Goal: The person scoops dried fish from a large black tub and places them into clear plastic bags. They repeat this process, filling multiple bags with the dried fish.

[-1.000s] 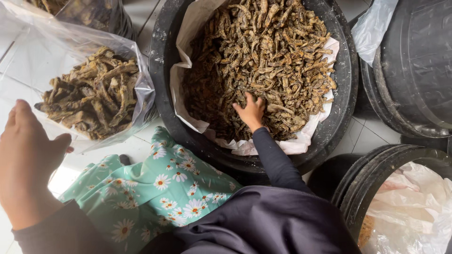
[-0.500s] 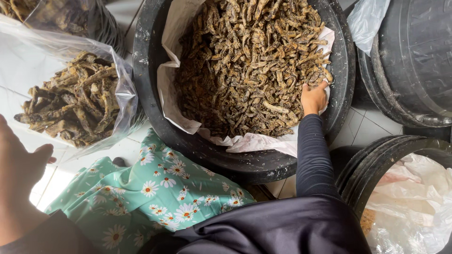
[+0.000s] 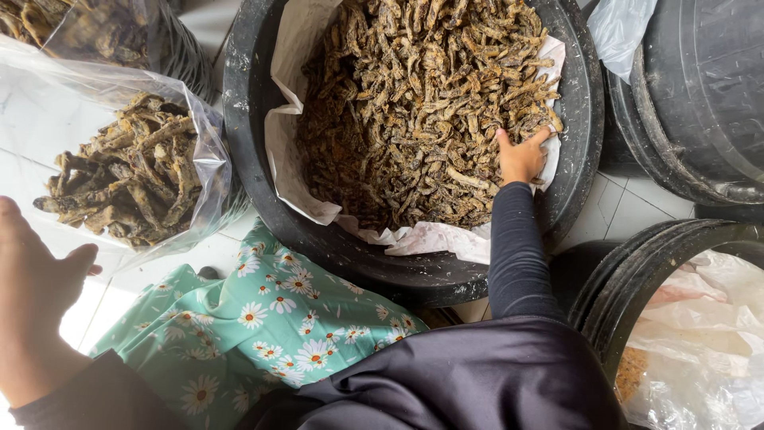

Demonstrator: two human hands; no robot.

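The right hand (image 3: 521,157) lies spread, fingers wide, on the dried fish (image 3: 422,103) at the near right edge of the heap, which fills the paper-lined black tub (image 3: 247,143) and stretches far and left from the hand. The left hand (image 3: 32,295) hovers open at the near left, holding nothing, just near of the clear bag (image 3: 203,159) of the same fish

This is looking like a food-packing spot in a home or small shop, set up on a white tiled floor (image 3: 48,135). Big black tubs (image 3: 247,159) lined with paper (image 3: 290,119) are sitting crowded together, one brimming with dried fried fish (image 3: 422,103), and a clear bag (image 3: 199,151) of the same is standing beside it.
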